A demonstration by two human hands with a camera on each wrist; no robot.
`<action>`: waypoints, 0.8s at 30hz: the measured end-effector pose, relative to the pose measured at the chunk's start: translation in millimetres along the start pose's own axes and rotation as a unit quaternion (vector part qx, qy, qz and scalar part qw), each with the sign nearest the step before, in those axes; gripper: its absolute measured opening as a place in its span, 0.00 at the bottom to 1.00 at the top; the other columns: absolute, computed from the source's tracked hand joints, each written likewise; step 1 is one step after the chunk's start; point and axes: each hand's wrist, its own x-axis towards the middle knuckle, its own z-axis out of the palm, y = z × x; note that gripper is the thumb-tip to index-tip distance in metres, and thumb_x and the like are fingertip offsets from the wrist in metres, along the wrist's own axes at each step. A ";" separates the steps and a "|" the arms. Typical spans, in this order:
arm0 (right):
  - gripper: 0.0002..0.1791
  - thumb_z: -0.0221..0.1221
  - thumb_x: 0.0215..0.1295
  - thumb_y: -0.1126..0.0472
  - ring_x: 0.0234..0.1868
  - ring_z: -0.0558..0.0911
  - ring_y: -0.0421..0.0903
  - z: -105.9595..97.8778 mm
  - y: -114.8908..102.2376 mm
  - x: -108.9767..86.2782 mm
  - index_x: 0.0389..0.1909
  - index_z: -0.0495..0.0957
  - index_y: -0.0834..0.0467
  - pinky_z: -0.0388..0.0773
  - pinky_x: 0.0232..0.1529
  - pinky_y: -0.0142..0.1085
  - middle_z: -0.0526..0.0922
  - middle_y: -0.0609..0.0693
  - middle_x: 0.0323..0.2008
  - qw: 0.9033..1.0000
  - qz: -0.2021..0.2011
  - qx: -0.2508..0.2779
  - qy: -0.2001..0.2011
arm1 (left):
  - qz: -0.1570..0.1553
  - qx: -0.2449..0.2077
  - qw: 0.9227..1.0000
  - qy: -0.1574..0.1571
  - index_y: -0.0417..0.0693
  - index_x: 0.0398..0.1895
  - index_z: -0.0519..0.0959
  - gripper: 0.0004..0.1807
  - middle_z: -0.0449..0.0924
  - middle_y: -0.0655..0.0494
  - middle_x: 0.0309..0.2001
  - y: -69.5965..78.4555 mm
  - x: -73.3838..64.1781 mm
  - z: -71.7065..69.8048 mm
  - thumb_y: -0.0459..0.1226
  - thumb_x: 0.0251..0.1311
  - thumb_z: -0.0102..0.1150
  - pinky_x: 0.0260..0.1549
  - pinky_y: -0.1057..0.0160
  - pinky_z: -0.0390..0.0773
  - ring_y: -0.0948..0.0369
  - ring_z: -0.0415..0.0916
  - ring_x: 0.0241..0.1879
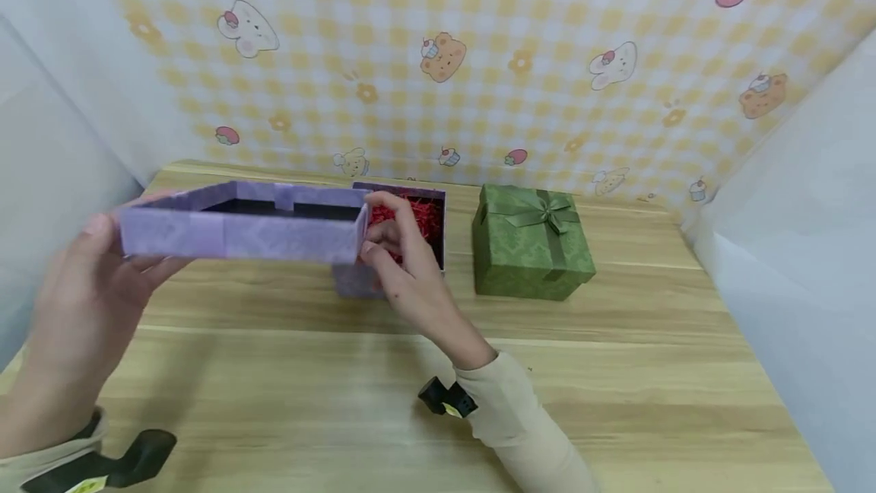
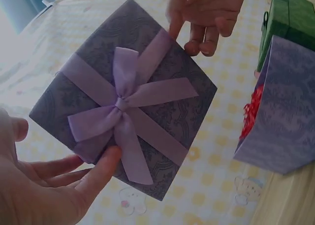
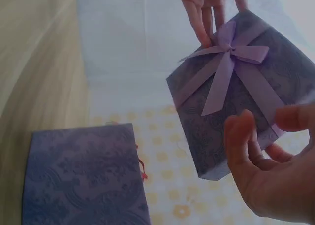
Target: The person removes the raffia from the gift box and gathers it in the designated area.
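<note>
A purple gift box lid (image 1: 287,238) is held above the table with its hollow side up. Its outer face, with a lilac ribbon bow (image 2: 120,104), shows in both wrist views. My left hand (image 1: 89,310) grips the lid at its left end, thumb on one side and fingers underneath. At the lid's right corner, my right hand (image 1: 411,268) holds the edge between thumb and bent fingers. Behind that hand stands the purple box (image 1: 352,280), open-topped, with red shredded paper (image 1: 427,219) inside. The right hand and the lid partly cover it.
To the right of the purple box stands a closed green gift box (image 1: 530,249) with a green bow. Both boxes are on the wooden table (image 1: 657,371), near a yellow checked cloth (image 1: 520,97) at the back. White sheeting hangs on both sides.
</note>
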 end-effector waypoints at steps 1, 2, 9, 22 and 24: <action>0.25 0.43 0.68 0.70 0.36 0.78 0.46 1.6 -0.6 0.1 0.64 0.58 0.51 0.77 0.24 0.38 0.76 0.56 0.37 1.000 0.007 0.002 -0.012 | -0.003 0.009 1.000 0.003 0.19 0.59 0.62 0.24 0.72 0.35 0.53 1.5 -1.4 -2.8 0.32 0.74 0.21 0.51 0.58 0.71 0.50 0.73 0.51; 0.24 0.42 0.68 0.68 0.39 0.77 0.46 3.1 -1.1 0.5 0.64 0.58 0.50 0.77 0.24 0.39 0.76 0.56 0.41 1.000 0.015 0.004 -0.027 | -0.007 0.022 1.000 0.010 0.20 0.59 0.61 0.23 0.72 0.36 0.54 2.9 -2.8 -5.4 0.31 0.73 0.22 0.50 0.60 0.72 0.51 0.73 0.51; 0.24 0.42 0.72 0.57 0.50 0.74 0.41 14.1 2.0 5.1 0.67 0.51 0.45 0.77 0.37 0.35 0.72 0.52 0.53 0.992 0.013 -0.036 -0.121 | -0.047 0.077 0.990 0.106 0.30 0.60 0.65 0.21 0.72 0.43 0.55 7.7 -16.3 -21.0 0.18 0.65 0.35 0.37 0.67 0.78 0.57 0.76 0.47; 0.35 0.50 0.70 0.52 0.58 0.69 0.34 43.9 24.5 10.7 0.73 0.44 0.47 0.75 0.41 0.28 0.66 0.46 0.64 0.990 0.059 -0.027 -0.129 | -0.115 0.194 0.966 0.128 0.44 0.67 0.63 0.31 0.61 0.57 0.65 4.3 -30.6 -54.5 0.17 0.61 0.44 0.40 0.76 0.73 0.68 0.72 0.51; 0.36 0.49 0.71 0.53 0.59 0.67 0.35 49.7 29.1 10.5 0.73 0.43 0.47 0.74 0.43 0.27 0.63 0.47 0.66 0.989 0.066 -0.028 -0.131 | -0.148 0.239 0.953 0.115 0.46 0.70 0.58 0.30 0.56 0.58 0.68 4.6 -34.6 -61.8 0.21 0.65 0.43 0.45 0.78 0.69 0.72 0.66 0.56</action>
